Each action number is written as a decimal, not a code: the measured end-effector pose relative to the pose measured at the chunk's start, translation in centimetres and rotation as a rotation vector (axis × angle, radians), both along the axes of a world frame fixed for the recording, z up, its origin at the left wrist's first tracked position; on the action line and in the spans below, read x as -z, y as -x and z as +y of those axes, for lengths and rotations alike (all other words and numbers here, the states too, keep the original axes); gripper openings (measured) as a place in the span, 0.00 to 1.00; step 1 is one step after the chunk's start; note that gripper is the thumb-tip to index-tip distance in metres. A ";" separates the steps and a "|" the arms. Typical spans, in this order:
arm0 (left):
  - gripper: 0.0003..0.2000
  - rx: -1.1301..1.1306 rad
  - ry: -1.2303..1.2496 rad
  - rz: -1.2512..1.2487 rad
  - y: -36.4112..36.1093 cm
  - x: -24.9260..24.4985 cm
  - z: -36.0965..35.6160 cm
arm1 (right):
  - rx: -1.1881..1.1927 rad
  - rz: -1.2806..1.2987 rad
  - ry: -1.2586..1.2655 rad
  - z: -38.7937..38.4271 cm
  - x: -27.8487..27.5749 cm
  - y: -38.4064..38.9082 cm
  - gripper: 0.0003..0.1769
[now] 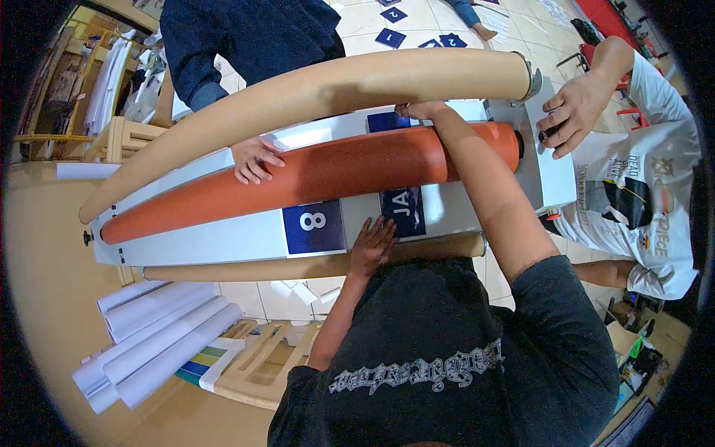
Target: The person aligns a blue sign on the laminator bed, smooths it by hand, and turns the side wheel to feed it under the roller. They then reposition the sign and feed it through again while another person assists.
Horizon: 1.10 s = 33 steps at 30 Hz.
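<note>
My left hand (373, 243) lies with fingers spread on the near side of a laminating machine's white bed, touching the edge of a dark blue printed sheet (412, 223) marked "JA". Left of it lies another dark blue sheet (328, 240) with a white 8. Across the bed runs a long orange-red roller (298, 175). Reaching over this roller, my right hand (421, 111) has its fingers curled at a dark blue sheet (389, 121) on the far side, below a tan roll (328, 82). That hand's fingertips are small and partly hidden.
A co-worker's hand (257, 159) rests on the roller from the far side. Another person's hand (570, 115) is at a black knob at the right end. White paper rolls (156, 346) and a wooden bench (253, 372) stand at lower left. Numbered cards (390, 37) lie on the floor.
</note>
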<state>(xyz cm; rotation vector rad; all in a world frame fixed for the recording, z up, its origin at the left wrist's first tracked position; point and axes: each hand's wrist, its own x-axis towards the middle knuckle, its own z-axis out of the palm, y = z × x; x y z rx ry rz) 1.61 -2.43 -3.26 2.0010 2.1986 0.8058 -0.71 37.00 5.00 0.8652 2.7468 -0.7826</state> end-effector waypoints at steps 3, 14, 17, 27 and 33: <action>0.16 0.007 0.020 0.011 -0.1 0.4 0.0 | -0.055 0.033 -0.008 0.8 2.1 0.0 0.27; 0.17 0.006 0.053 0.023 -0.3 -0.2 -0.4 | -0.084 -0.056 -0.060 0.9 4.0 -0.1 0.23; 0.17 0.014 0.049 0.048 -0.2 -0.2 -0.6 | 0.075 0.154 0.099 0.6 4.6 -0.2 0.10; 0.16 0.008 0.029 0.019 -0.6 -0.2 -1.3 | -0.030 0.003 -0.046 0.3 4.3 -0.6 0.19; 0.17 0.011 0.009 0.021 -0.6 0.0 -1.6 | 0.011 0.004 -0.020 -1.2 1.6 -0.8 0.15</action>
